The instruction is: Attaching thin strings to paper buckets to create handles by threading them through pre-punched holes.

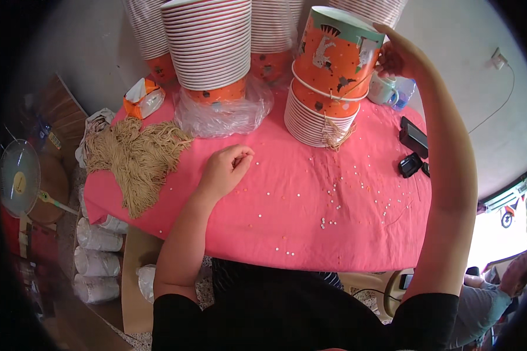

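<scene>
— Pink cloth (246,234) covers the desk (363,251), with a grey wall (462,70) behind. State of the hands?

— Well apart. Right hand (401,55): clamped on the upper edge of a bucket (336,50), orange with a green band, topmost on the stack (316,126) toward the desk's far right. Whether the bucket bears fully on the stack cannot be told.

— And the other?

— Left hand (223,172): fingers curled inward, nothing visible in it, at the middle of the desk, well short of the stack. Contact with the cloth cannot be confirmed.

— String?

— Tan strands hang in a bunch (335,134) against the stack's white rims. A large heap of tan cord (137,158) lies at the left.

— Other items?

— Orange packet (143,99), just behind the cord. Tall stack of similar buckets (208,47), its base wrapped in clear plastic (222,117). Mug (382,90), beside the bucket on its right. Black box (413,137), near the right edge. Small pale dots (328,221), scattered across the cloth.

— Off the desk?

— White bundles (96,260), lower left; one person (486,298), lower right.
</scene>
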